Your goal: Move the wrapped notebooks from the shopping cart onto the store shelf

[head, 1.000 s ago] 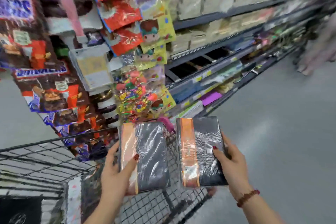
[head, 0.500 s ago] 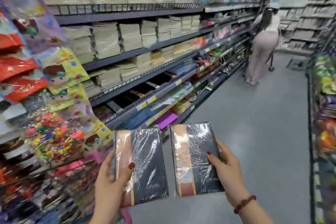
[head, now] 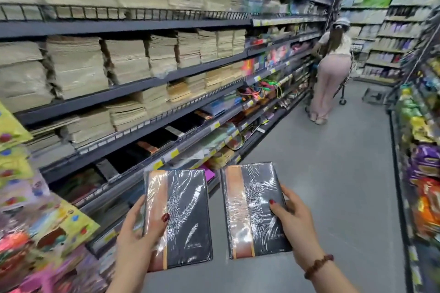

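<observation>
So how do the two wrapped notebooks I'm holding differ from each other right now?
The left black-and-copper plastic-wrapped notebook sits lower and tilts slightly; the right black-and-copper plastic-wrapped notebook is higher and closer to the aisle floor side. The left hand holds its notebook from the left edge, the right hand from the right edge. Both share a copper stripe, dark cover and crinkled wrap.

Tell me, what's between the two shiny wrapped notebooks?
Nothing is between them. In the head view, the left notebook and the right notebook are held apart, and through the gap you see only the grey floor.
</observation>
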Demonstrator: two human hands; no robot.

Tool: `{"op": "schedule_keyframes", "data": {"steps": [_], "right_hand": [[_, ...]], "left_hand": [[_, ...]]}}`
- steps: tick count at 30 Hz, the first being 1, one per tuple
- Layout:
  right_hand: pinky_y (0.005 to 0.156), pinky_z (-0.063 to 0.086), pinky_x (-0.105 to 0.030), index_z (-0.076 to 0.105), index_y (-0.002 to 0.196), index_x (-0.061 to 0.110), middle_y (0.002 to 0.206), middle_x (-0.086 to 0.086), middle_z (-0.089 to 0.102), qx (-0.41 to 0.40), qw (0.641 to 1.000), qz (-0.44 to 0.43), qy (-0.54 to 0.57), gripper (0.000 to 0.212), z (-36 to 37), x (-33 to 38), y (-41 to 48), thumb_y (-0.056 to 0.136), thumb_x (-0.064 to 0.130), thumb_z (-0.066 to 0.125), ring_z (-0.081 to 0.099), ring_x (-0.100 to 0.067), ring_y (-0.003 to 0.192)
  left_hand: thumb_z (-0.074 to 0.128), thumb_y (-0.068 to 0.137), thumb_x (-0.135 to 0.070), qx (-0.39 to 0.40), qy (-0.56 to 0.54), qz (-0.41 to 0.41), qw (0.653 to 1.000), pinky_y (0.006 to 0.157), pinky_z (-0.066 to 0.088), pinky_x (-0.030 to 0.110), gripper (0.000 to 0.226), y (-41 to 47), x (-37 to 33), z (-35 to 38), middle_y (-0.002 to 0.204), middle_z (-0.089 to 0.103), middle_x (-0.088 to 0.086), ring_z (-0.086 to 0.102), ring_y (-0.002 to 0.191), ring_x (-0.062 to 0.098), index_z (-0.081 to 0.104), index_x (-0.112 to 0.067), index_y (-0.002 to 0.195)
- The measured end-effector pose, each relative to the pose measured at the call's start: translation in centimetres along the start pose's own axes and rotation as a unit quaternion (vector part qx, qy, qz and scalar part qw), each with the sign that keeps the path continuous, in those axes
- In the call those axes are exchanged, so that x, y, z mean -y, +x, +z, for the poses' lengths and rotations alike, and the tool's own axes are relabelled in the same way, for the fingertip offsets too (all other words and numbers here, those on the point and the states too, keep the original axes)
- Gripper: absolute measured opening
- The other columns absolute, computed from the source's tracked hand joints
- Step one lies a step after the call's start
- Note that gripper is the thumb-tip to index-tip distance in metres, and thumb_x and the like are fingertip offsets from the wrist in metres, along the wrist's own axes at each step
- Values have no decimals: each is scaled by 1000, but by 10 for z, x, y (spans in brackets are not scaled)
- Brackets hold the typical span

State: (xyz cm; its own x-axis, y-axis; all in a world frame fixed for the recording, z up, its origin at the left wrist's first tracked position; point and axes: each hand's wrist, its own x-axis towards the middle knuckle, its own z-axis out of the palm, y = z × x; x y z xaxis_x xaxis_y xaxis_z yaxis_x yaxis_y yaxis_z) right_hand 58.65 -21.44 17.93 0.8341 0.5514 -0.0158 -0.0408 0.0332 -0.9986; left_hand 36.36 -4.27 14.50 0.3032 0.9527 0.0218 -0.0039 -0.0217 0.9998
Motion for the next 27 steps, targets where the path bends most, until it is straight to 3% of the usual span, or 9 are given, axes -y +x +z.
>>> {"op": "schedule_keyframes", "data": {"steps": [2,4,11,16,19,21,25,27], "right_hand": [[59,52,-18,63,110,25,93,-2,73,18,1000,1,-10,41,5,2,33,86,-8,56,70,-9,74],[60,53,-20,63,111,27,93,0,75,30,999,4,-13,43,10,3,66,86,-8,55,71,-13,77],[66,56,-24,64,108,29,93,3,76,78,997,24,-6,45,21,-6,169,86,-10,54,71,-16,82],[64,55,-22,64,103,30,88,6,76,134,990,37,-11,44,23,-15,245,87,-10,53,71,-13,79],[79,57,-34,62,113,31,100,3,74,184,981,48,-24,45,21,-19,292,88,-6,55,70,-17,91],[91,53,-41,60,117,33,112,3,70,219,974,52,-36,45,21,-19,323,88,-1,57,66,-18,102],[84,52,-19,58,116,27,111,15,65,282,957,57,-43,41,30,-16,367,89,-3,55,62,5,97],[85,54,-26,60,116,27,114,8,67,306,948,68,-54,41,41,-19,381,89,-3,55,64,-6,101]], "left_hand": [[74,78,-7,-7,-7,-18,1000,62,54,27,60,23,0,19,111,68,0,70,72,14,53,-42,123],[74,78,-8,-16,-15,-29,999,58,54,23,60,46,-6,38,107,68,-3,68,65,9,52,-38,124],[73,79,-10,-56,-5,-53,997,80,56,44,62,107,-3,83,122,62,0,69,88,24,50,-37,130],[73,80,-10,-105,-13,-74,992,78,57,50,62,137,15,118,123,63,2,71,87,28,50,-49,124],[72,80,-11,-149,-21,-75,986,78,57,50,61,150,19,152,121,65,4,71,87,30,51,-51,121],[70,81,-7,-173,-32,-74,982,87,53,52,60,158,18,175,121,65,9,69,93,32,53,-50,118],[70,81,-4,-243,-29,-71,967,86,53,43,57,159,10,202,118,67,4,68,95,29,52,-43,119],[71,80,-6,-273,-16,-73,959,84,54,41,58,157,10,204,120,65,3,68,94,29,52,-43,121]]}}
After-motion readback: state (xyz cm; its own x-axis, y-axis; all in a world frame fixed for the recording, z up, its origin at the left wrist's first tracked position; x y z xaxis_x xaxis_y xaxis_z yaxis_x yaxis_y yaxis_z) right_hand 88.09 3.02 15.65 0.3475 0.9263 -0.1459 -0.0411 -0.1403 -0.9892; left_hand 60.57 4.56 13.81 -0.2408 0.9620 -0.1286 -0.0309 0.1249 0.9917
